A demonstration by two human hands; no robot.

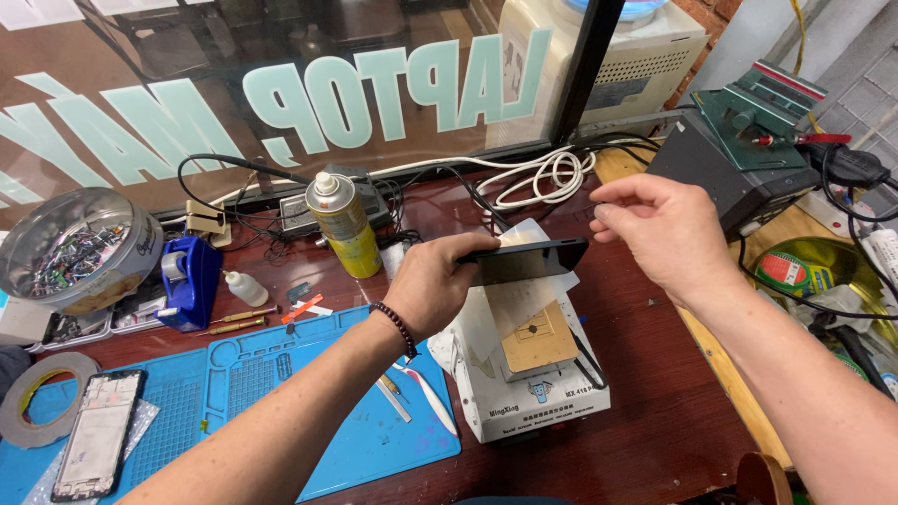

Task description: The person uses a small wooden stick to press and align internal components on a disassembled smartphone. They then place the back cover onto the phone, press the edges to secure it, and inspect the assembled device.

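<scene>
The left hand (435,285) grips a dark phone (524,262) above a white heating machine (533,374); the right hand (659,234) pinches at its end.

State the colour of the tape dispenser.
The plastic tape dispenser is dark blue, shown in the head view.

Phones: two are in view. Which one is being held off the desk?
The dark phone, held edge-on in the left hand above the white machine. The other phone lies flat on the blue mat.

Bright, even light from above, colours saturated. Soft short shadows under the left hand (432,285) and the spray can (342,223). Window glass (281,84) shows faint reflections, darker behind. Wide-angle bending at edges; forearms near bottom slightly soft, centre sharp.
</scene>
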